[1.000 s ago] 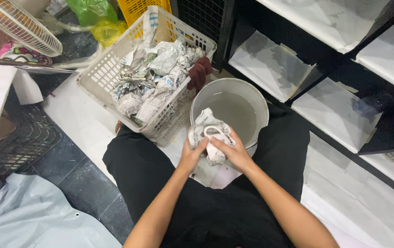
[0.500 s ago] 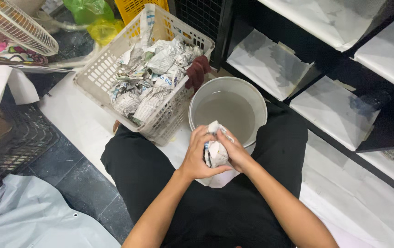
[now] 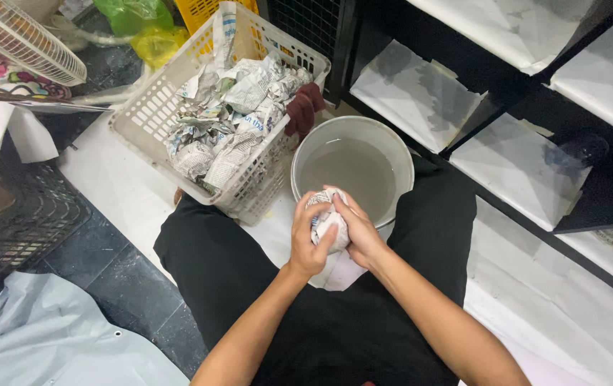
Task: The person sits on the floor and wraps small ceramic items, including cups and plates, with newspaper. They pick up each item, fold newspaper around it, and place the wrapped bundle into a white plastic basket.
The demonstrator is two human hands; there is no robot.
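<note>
White-grey printed paper wad (image 3: 326, 223); grey bucket (image 3: 395, 143), murky water; beige lattice basket (image 3: 151, 107); maroon cloth (image 3: 301, 109), possibly glove; black trousers (image 3: 213, 257).

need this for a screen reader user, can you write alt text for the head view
Seen from above, a seated person's left hand and right hand wrap a crumpled paper wad over the near rim of a grey bucket of murky water. A white basket of crumpled newspaper stands left of the bucket, and dark shelves lined with paper run along the right.
</note>
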